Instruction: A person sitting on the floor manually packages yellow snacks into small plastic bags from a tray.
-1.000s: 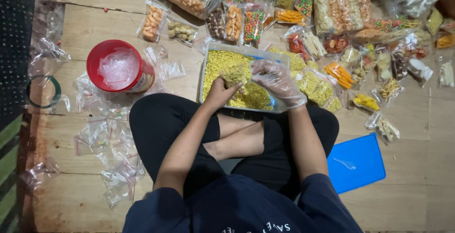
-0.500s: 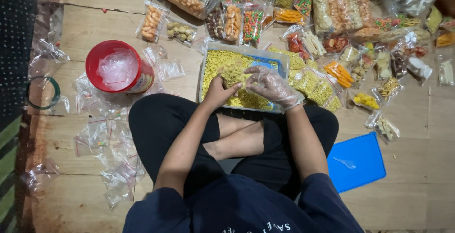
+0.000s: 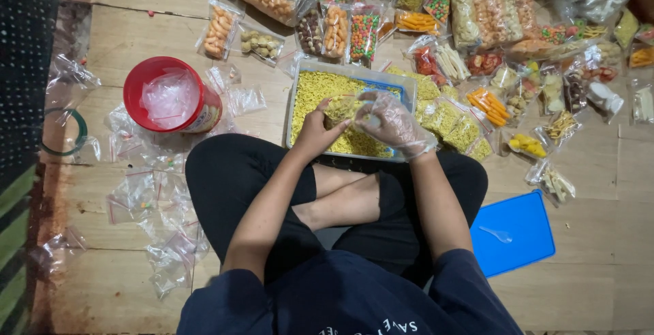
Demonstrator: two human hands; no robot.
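Left hand (image 3: 317, 130) bare, gripping small clear bag (image 3: 340, 108) over tub of yellow snack (image 3: 310, 89), right hand (image 3: 392, 124) in plastic glove, closed on bag's other side, red bucket (image 3: 170, 96) left, blue lid (image 3: 514, 236) right, empty bags (image 3: 157, 226) on wooden floor (image 3: 593, 267)

1. Wooden plank floor (image 3: 599, 294) carries all items.
2. Left of the hands: red tub (image 3: 172, 96), empty clear bags (image 3: 160, 239).
3. Beneath the hands: snack tray (image 3: 300, 76).
4. Beyond and right: filled snack packets (image 3: 477, 8).
5. Near right: blue lid (image 3: 512, 234).

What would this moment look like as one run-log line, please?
left hand: holds small bag | right hand: gloved, at bag | under: tub of yellow snack
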